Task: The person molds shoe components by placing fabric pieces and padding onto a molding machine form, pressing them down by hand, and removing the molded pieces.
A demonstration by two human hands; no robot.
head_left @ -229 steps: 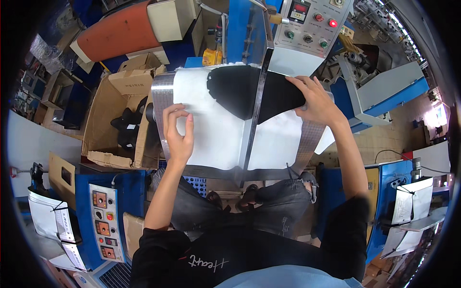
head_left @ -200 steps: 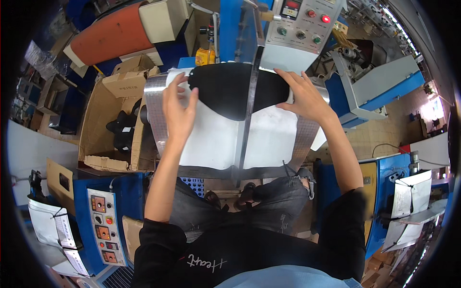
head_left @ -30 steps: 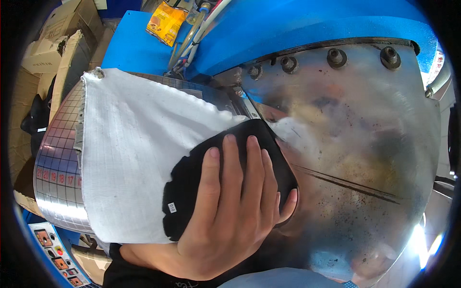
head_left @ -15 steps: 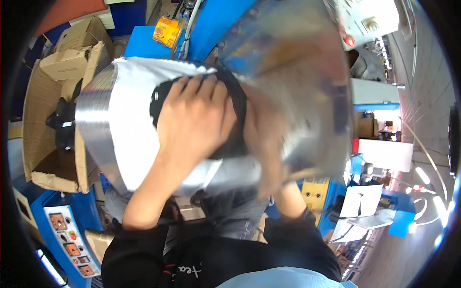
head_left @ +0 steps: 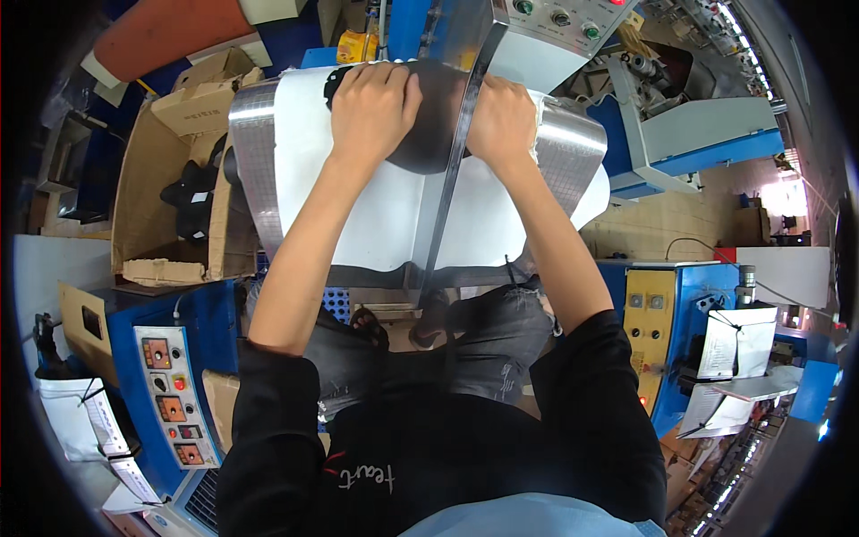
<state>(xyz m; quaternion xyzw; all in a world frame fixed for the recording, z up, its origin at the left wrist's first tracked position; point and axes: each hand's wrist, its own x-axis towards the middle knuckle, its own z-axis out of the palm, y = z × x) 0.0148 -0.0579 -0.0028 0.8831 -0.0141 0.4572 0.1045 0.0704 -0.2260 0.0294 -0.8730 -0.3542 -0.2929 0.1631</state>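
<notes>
My left hand (head_left: 376, 107) lies on the far part of a white-covered work surface (head_left: 358, 224), fingers curled down and close together over a dark piece of material (head_left: 438, 148). Its black edge also shows left of my knuckles. A thin metal sheet (head_left: 450, 170) stands nearly edge-on between my hands, running from the far side toward me. Just right of the sheet, my right hand (head_left: 506, 121) is closed, its fingertips bent out of sight at the far edge of the white cover. What it grips is hidden.
A cardboard box (head_left: 130, 206) with black pieces stands at left. Blue control cabinets flank me, one with a white panel (head_left: 174, 394), one with a yellow panel (head_left: 646, 322). A grey box with buttons (head_left: 559, 27) hangs at the far right, near the metal sheet.
The metal sheet, broad and blurred at right before, now stands edge-on between my hands. My right hand has moved farther away from me. The work surface appears farther off, and the view has shifted.
</notes>
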